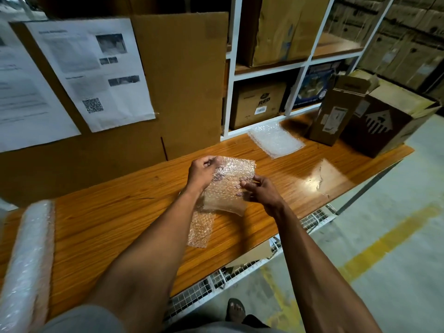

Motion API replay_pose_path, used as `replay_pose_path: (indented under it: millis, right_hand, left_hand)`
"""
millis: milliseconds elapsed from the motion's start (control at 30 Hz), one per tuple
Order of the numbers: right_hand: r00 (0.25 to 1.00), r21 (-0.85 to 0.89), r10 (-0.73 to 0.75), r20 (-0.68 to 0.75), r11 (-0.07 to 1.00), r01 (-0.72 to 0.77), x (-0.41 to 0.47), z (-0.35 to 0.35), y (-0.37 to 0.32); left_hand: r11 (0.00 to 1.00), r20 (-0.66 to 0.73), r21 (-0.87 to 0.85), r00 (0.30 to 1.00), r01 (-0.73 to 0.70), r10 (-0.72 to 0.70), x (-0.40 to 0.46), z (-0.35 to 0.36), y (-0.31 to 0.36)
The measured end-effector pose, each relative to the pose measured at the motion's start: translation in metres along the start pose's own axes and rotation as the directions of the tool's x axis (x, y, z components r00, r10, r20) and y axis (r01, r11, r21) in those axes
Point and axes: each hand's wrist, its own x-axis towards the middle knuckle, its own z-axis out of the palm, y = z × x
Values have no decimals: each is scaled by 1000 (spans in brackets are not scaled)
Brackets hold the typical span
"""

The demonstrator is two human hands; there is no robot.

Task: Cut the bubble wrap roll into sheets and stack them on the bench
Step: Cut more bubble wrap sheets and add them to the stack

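sheet (229, 186) held mid-bench (125, 227) — right side open

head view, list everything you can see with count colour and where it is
bubble wrap sheet: one, clear, held above the bench
bubble wrap strip: one, clear, on the bench under the left forearm
sheet stack: one, clear, far right of the bench
bubble wrap roll: one, white, left end
bench: one, orange wood
cardboard boxes: two, brown, right end
printed papers: two, white, on cardboard behind
left hand: grips the sheet
right hand: pinches the sheet
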Motion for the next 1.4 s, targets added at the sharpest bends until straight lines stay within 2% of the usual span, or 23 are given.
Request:
replay_pose_path:
  millis: [67, 167, 333, 500, 633, 700, 900, 967, 1067, 1233, 1400]
  right_hand:
    - [1000, 44, 7, -8, 999, -7, 1, 3, -1]
    - [1000, 95, 2, -27, 995, 0, 1, 6, -9]
    - [999, 145, 44, 18, 988, -46, 1, 7, -17]
    - [979, 35, 112, 168, 992, -120, -9, 10, -12]
    - [988, 6, 97, 117, 995, -99, -11, 13, -7]
    - [991, 15, 84, 104, 996, -86, -10, 12, -6]
    - [999, 24, 49, -6, 998, -49, -5, 11, 1]
    - [999, 23, 42, -36, 999, -41, -4, 12, 4]
    - [998, 65, 49, -32, 997, -47, -7, 14, 4]
    - [990, 18, 115, 82, 993, -117, -11, 18, 7]
    - [998, -18, 20, 59, 1000, -19, -12, 24, 11]
  left_hand:
    - [994, 39, -86, 997, 66, -63, 2, -6, -6]
    - [986, 93, -111, 989, 125, -114, -5, -11, -6]
    - [976, 24, -156, 989, 151, -149, -5, -11, -5]
    - [986, -17, -120, 993, 115, -118, -1, -7, 2]
    - [995, -116, 22, 989, 93, -90, -1, -2, 5]
    - [993, -140, 39, 985, 109, -103, 0, -1, 2]
    - [982, 115, -9, 976, 188, -185, 2, -7, -8]
    - [974, 152, -33, 964, 224, -216, 2, -9, -11]
    - [976, 109, -4, 971, 216, -215, 0, -7, -10]
    - [968, 2, 223, 993, 113, -116, 2, -3, -15]
    - [973, 9, 207, 994, 101, -105, -9, -8, -8]
